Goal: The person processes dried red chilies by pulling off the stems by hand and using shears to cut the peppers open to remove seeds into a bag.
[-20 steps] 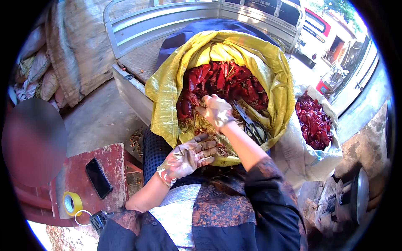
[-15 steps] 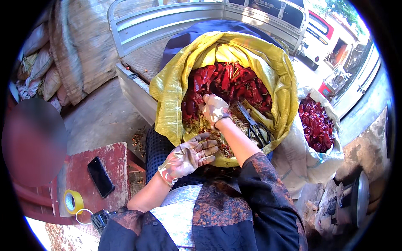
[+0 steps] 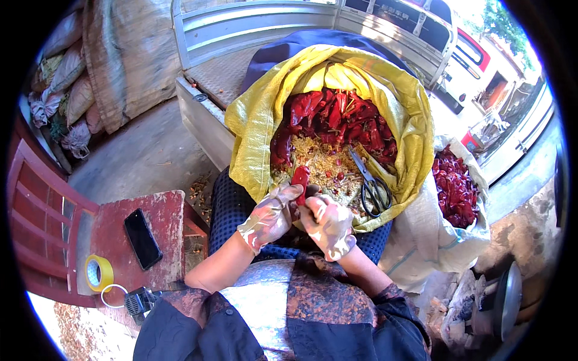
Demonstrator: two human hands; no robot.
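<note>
A dried red chili pepper [image 3: 300, 176] stands up between my two gloved hands at the near rim of the yellow sack [image 3: 415, 120]. My left hand [image 3: 270, 220] pinches the pepper from the left side. Its lower end is closed in by the fingers of my right hand [image 3: 329, 224], whose tips are partly hidden. Inside the sack, a heap of red chili peppers [image 3: 343, 117] lies at the far side, and loose yellowish seeds [image 3: 316, 157] with stem bits lie nearer. Scissors with black handles [image 3: 374, 191] rest on the right part of the sack's contents.
On the right, a white sack [image 3: 415, 231] holds more red chilies [image 3: 454, 186]. A worn red chair [image 3: 171, 222] at left bears a phone [image 3: 143, 239] and yellow tape [image 3: 99, 273]. A metal cart bed [image 3: 211, 72] stands behind; a metal-lidded pot [image 3: 512, 301] is at lower right.
My right hand has come back from the chili heap to my left hand. A red chili is now between them; my left hand has gone from open palm-up to closed.
</note>
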